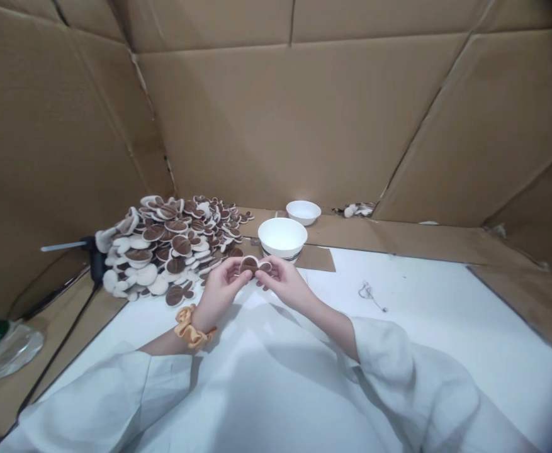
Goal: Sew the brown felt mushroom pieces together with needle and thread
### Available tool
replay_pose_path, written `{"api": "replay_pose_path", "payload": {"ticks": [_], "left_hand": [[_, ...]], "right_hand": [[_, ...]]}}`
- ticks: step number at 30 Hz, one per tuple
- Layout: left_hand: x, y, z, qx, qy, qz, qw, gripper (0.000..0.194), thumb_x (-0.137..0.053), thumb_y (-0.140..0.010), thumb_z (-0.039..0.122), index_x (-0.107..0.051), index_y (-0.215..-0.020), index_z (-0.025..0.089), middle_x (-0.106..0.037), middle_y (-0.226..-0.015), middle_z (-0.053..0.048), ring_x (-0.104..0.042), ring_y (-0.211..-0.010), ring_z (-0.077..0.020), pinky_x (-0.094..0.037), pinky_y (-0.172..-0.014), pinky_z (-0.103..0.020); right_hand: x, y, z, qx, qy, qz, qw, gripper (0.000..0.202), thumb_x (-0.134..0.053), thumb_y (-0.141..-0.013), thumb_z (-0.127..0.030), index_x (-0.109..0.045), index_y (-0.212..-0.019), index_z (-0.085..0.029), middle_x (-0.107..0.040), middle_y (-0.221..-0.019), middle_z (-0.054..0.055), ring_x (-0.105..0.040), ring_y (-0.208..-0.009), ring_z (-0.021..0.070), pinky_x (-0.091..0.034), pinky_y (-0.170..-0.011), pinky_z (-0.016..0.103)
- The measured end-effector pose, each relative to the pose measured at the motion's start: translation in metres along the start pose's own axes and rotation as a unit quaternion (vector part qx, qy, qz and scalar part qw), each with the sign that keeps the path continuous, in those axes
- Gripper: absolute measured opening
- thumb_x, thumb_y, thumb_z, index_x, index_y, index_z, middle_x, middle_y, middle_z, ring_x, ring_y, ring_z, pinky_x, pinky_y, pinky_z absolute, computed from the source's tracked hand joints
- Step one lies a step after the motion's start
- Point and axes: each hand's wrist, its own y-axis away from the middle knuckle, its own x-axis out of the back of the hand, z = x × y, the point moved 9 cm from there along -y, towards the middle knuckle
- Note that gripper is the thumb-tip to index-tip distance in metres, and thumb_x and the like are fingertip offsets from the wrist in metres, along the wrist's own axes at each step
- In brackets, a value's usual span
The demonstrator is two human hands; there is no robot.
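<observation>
Between my two hands is a brown felt piece with a white edge (pixel 248 265), made of a large rounded part and smaller lobes. My left hand (pixel 225 281), with an orange scrunchie (pixel 193 328) at the wrist, pinches its large part. My right hand (pixel 280 280) pinches the smaller lobes at the other end. Fingers hide part of the piece. Just beyond my hands stands a white bowl (pixel 282 238); its contents cannot be seen. A heap of similar brown and white felt pieces (pixel 176 245) lies to the left.
A black glue gun (pixel 97 263) with a pale stick leans by the heap, its cord running toward me. A plastic bottle (pixel 9 346) lies at far left. Behind stands a second white bowl (pixel 303 212). Thin tangled strands (pixel 367 292) lie at right. Cardboard walls (pixel 276 126) surround the table.
</observation>
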Motion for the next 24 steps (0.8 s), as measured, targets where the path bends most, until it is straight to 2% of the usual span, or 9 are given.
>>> {"api": "replay_pose_path", "payload": {"ticks": [5,11,17,24], "left_hand": [[0.006,-0.001,-0.002,0.01,-0.034,0.016,0.999,0.022,-0.061,-0.074,0.034,-0.058,-0.083,0.013,-0.062,-0.083,-0.005,-0.058,-0.078,-0.0165,-0.046,-0.073,-0.029],[0.002,0.002,0.0,0.005,-0.087,0.004,0.996,0.018,-0.059,-0.075,0.03,-0.058,-0.081,0.014,-0.061,-0.079,-0.003,-0.056,-0.075,-0.0155,-0.044,-0.07,-0.027],[-0.001,0.002,-0.007,0.03,-0.066,0.006,0.997,0.015,-0.057,-0.074,0.027,-0.057,-0.081,0.014,-0.06,-0.078,-0.003,-0.056,-0.074,-0.016,-0.044,-0.07,-0.028],[0.004,0.002,-0.009,0.048,-0.054,0.033,0.997,0.009,-0.055,-0.07,0.022,-0.055,-0.074,0.014,-0.055,-0.07,0.0,-0.052,-0.069,-0.0139,-0.041,-0.066,-0.025]], "right_hand": [[-0.006,-0.008,0.012,-0.046,-0.082,-0.017,0.995,0.031,-0.065,-0.068,-0.04,-0.048,-0.081,-0.017,-0.057,-0.069,0.0,-0.06,-0.06,0.0124,-0.046,-0.052,0.025],[-0.003,-0.009,0.012,-0.079,-0.092,-0.025,0.992,0.036,-0.063,-0.068,-0.049,-0.05,-0.072,-0.016,-0.058,-0.066,0.0,-0.058,-0.06,0.0116,-0.046,-0.053,0.024],[-0.004,-0.008,0.005,-0.044,-0.092,0.026,0.994,0.032,-0.059,-0.072,-0.046,-0.048,-0.072,-0.017,-0.053,-0.061,-0.002,-0.053,-0.055,0.0102,-0.045,-0.057,0.026],[-0.013,-0.004,0.009,-0.037,-0.079,0.021,0.996,0.029,-0.057,-0.074,-0.044,-0.045,-0.078,-0.018,-0.053,-0.065,-0.002,-0.054,-0.059,0.0115,-0.044,-0.057,0.026]]}}
